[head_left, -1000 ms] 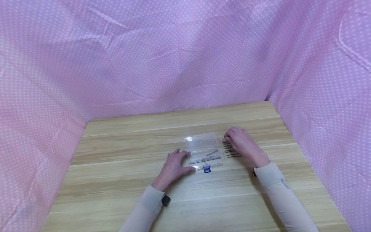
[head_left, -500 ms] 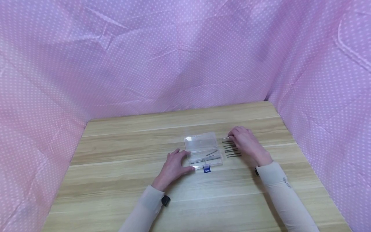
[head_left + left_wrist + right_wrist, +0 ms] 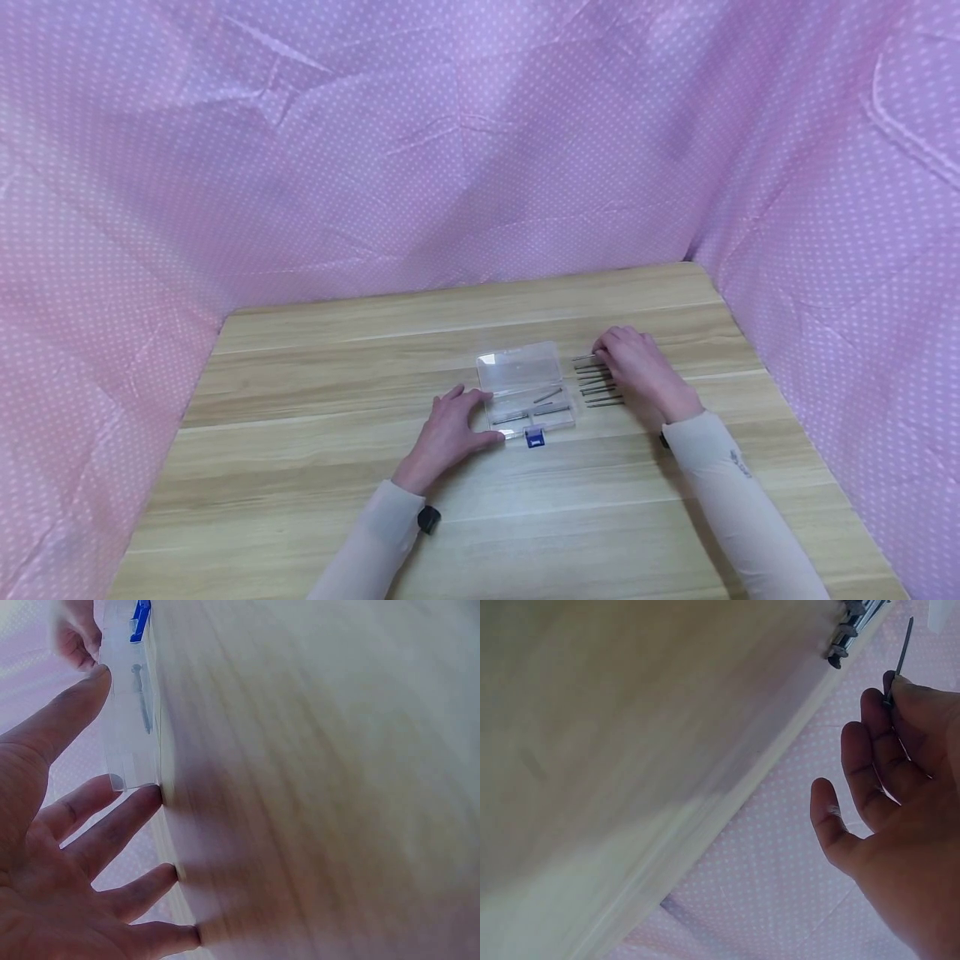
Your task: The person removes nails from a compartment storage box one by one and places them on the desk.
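My right hand (image 3: 637, 367) pinches a thin metal nail (image 3: 904, 651) between thumb and fingertips, its pointed end sticking out. The hand is at the far end of a row of several nails (image 3: 600, 391) lying side by side on the table. To the left of the row lies a clear plastic box (image 3: 519, 367), lid laid back. Several nails (image 3: 552, 409) rest inside it. My left hand (image 3: 450, 429) is at the box's left end, fingers spread and fairly straight, with thumb at the front edge and fingertips touching the end wall and table.
A blue latch (image 3: 535, 437) hangs from the box's front edge. The wood-grain table (image 3: 337, 375) extends all around. Pink dotted cloth (image 3: 465, 167) hangs behind it and along both sides.
My right hand has moved a little to the right with the nail, away from the box lid to the far end of the row. The left hand and box have stayed put.
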